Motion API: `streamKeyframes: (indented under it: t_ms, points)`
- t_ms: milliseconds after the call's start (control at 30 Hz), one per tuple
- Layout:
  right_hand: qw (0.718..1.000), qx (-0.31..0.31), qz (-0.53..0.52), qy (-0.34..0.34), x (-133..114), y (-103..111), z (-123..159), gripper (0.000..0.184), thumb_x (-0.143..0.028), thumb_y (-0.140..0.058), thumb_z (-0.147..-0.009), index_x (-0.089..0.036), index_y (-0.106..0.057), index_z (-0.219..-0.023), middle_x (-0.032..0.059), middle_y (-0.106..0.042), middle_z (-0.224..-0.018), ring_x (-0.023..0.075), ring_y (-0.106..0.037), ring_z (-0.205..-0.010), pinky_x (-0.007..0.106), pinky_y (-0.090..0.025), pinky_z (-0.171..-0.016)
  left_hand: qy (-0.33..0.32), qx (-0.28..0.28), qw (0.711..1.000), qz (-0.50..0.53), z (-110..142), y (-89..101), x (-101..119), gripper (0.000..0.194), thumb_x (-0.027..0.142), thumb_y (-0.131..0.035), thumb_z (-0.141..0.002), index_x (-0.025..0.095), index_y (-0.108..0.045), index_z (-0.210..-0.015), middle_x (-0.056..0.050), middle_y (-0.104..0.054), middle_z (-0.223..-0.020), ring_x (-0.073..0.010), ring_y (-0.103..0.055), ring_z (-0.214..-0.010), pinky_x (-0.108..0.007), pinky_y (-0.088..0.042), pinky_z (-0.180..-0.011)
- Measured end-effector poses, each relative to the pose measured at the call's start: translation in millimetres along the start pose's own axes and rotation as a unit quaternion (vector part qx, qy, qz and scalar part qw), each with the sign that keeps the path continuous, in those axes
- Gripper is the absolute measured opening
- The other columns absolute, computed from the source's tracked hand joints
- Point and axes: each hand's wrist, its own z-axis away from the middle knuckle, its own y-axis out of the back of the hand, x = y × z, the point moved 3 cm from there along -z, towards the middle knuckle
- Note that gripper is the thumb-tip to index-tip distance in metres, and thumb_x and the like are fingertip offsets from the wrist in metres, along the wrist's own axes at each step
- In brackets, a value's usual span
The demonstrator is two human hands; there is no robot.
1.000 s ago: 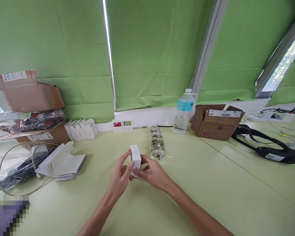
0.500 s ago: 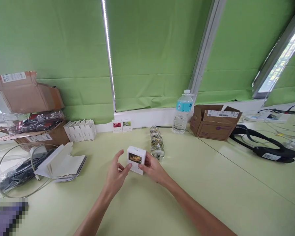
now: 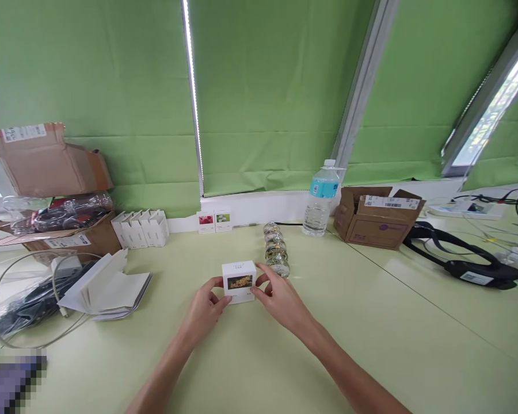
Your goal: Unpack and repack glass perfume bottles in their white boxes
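A small white box [image 3: 240, 267] with a picture of yellow flowers on its front stands upright on the table between my hands. My left hand [image 3: 204, 306] grips its left side, with the thumb at the lower front corner. From the right, my right hand [image 3: 284, 296] holds the opposite side, thumb on the front edge and fingers bent behind. Just behind lies a row of clear round glass jars [image 3: 277, 253]. Two similar white boxes, one with a red picture [image 3: 206, 223] and one with a green picture [image 3: 223, 221], stand against the wall.
Several white boxes [image 3: 140, 229] stand at the back left, near folded white papers [image 3: 112, 293] and stacked cardboard boxes [image 3: 47, 167]. A water bottle [image 3: 319, 201], an open carton [image 3: 375, 224] and a black headset-like device [image 3: 479, 267] are on the right of the table [image 3: 259, 368].
The white box has turned to face me squarely and now sits level. My left fingers have closed in on its left side.
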Motion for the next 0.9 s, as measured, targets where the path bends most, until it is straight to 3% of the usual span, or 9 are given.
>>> streamKeyframes:
  t_ms: [133,233,367,467,533,667,800,900]
  points:
    - [0.993,0.078,0.058,0.062,-20,2,10,0.065,-0.03,-0.055,-0.084,-0.031,-0.031,-0.144,0.0074,-0.048,-0.138,0.0192,-0.061,-0.083,0.035,-0.052,-0.074,-0.023,0.006,1.0,-0.001,-1,-0.8,-1,0.036,0.038,-0.06,-0.079,0.024,-0.061,-0.113,-0.003,-0.065,-0.098,-0.0083,-0.05,-0.054,-0.019,-0.04,-0.045]
    - [0.99,0.059,0.07,0.11,-33,-4,12,0.061,-0.025,-0.05,-0.086,-0.034,-0.03,-0.144,0.0054,-0.038,-0.147,0.016,-0.062,-0.079,0.033,-0.053,-0.076,-0.034,0.013,0.999,-0.013,-4,-0.2,-4,0.036,0.038,-0.061,-0.078,0.024,-0.062,-0.112,-0.003,-0.061,-0.103,-0.0079,-0.049,-0.056,-0.019,-0.04,-0.048]
    - [0.977,0.035,0.149,0.149,-41,-13,4,0.062,-0.015,-0.039,-0.087,-0.033,-0.029,-0.146,0.0044,-0.039,-0.147,0.0214,-0.06,-0.106,0.034,-0.052,-0.084,-0.037,0.037,0.997,-0.05,-7,4.0,-7,0.036,0.036,-0.064,-0.076,0.023,-0.064,-0.109,0.003,-0.053,-0.076,-0.0095,-0.045,-0.057,-0.02,-0.037,-0.053]
    - [0.968,0.02,0.205,0.142,-43,-13,-5,0.063,-0.013,-0.036,-0.087,-0.029,-0.027,-0.147,0.0063,-0.042,-0.145,0.0233,-0.06,-0.108,0.034,-0.052,-0.081,-0.03,0.002,0.998,-0.046,-8,5.1,-8,0.034,0.032,-0.064,-0.076,0.022,-0.064,-0.108,0.005,-0.048,-0.066,-0.0102,-0.044,-0.056,-0.021,-0.034,-0.053]
    - [0.959,-0.005,0.247,0.136,-45,-11,-12,0.06,-0.014,-0.039,-0.086,-0.028,-0.032,-0.144,0.0077,-0.046,-0.14,0.0238,-0.062,-0.101,0.033,-0.051,-0.076,-0.024,-0.02,0.999,-0.032,-8,5.2,-9,0.032,0.03,-0.063,-0.076,0.023,-0.063,-0.107,0.005,-0.052,-0.068,-0.0101,-0.045,-0.057,-0.021,-0.034,-0.053]
    - [0.939,-0.054,0.311,0.14,-52,-8,-29,0.051,-0.016,-0.049,-0.084,-0.029,-0.046,-0.133,0.0076,-0.057,-0.121,0.0229,-0.065,-0.089,0.03,-0.046,-0.069,-0.012,-0.011,1.0,-0.021,-9,4.5,-11,0.033,0.028,-0.063,-0.075,0.023,-0.061,-0.108,0.004,-0.057,-0.072,-0.0104,-0.049,-0.059,-0.021,-0.037,-0.054]
    - [0.929,-0.058,0.33,0.156,-58,-17,-50,0.042,-0.018,-0.051,-0.087,-0.028,-0.048,-0.128,0.0077,-0.057,-0.116,0.0216,-0.065,-0.085,0.029,-0.044,-0.067,0.038,0.071,0.997,0.018,-10,5.2,-19,0.054,0.033,-0.06,-0.079,0.019,-0.041,-0.128,-0.001,-0.057,-0.086,-0.0106,-0.052,-0.06,-0.019,-0.038,-0.045]
    - [0.918,-0.036,0.362,0.155,-58,-32,-72,0.039,-0.024,-0.049,-0.091,-0.025,-0.044,-0.13,0.01,-0.053,-0.121,0.0224,-0.066,-0.083,0.029,-0.044,-0.065,0.065,0.101,0.992,0.04,-12,5.3,-23,0.043,0.038,-0.051,-0.085,0.019,-0.041,-0.121,-0.002,-0.054,-0.09,-0.0103,-0.05,-0.056,-0.018,-0.035,-0.037]
